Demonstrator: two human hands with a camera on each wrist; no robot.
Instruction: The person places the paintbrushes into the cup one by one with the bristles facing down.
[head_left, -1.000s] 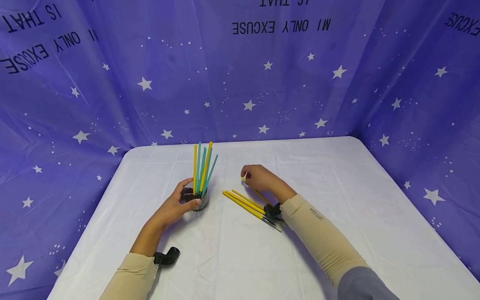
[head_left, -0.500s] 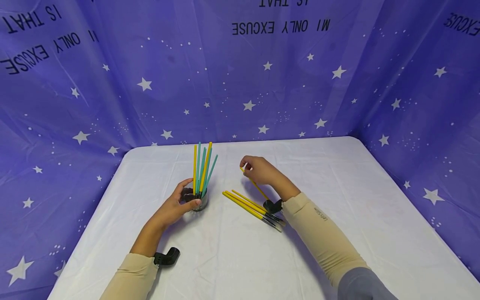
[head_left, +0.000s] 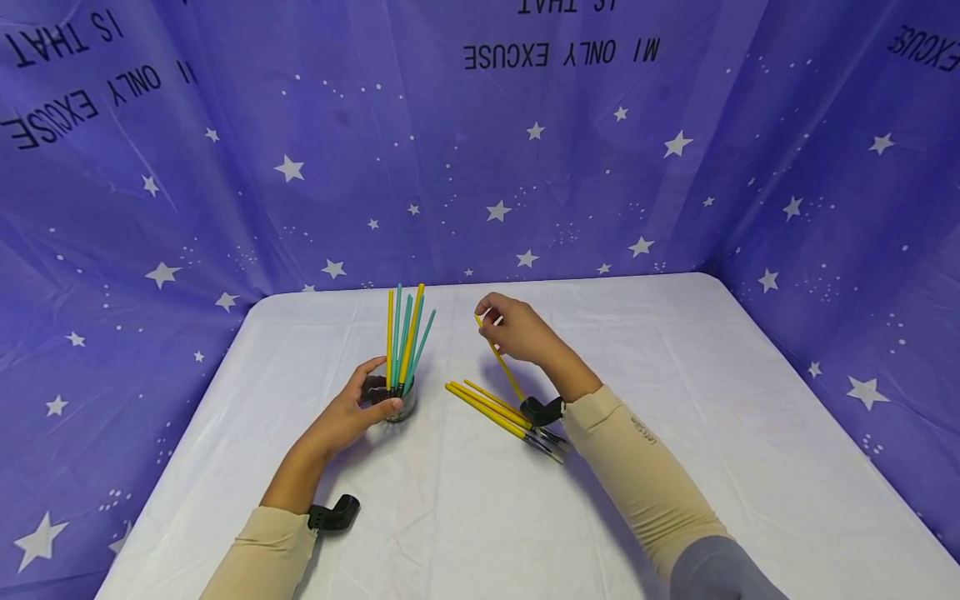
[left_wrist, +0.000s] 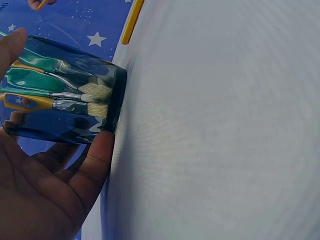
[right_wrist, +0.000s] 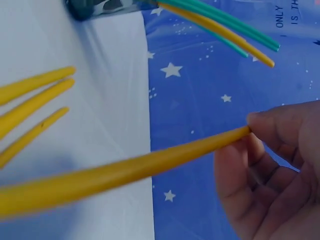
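My left hand (head_left: 348, 418) grips a clear glass cup (left_wrist: 55, 131) that stands on the table, fingers and thumb curled round its sides. Green-handled and yellow-handled paintbrushes (head_left: 408, 342) stand in the cup, bristles down, as the left wrist view shows through the glass. My right hand (head_left: 516, 329) pinches a yellow paintbrush (right_wrist: 130, 167) near the tip of its handle, between thumb and fingers. This brush slants down toward the wrist; its bristle end is hidden behind the black wrist camera. Below it several yellow paintbrushes (head_left: 491, 410) lie side by side on the table, handle tips pointing left.
A white cloth covers the table (head_left: 465, 517). Purple-blue curtains (head_left: 480, 167) with white stars and lettering hang behind it and at both sides. Black cameras are strapped to both wrists, the left camera (head_left: 334, 512) close to the cloth.
My right hand has risen away from the lying brushes, lifting the yellow paintbrush by its handle tip into a steeper slant. The left hand and the cup have stayed in place.
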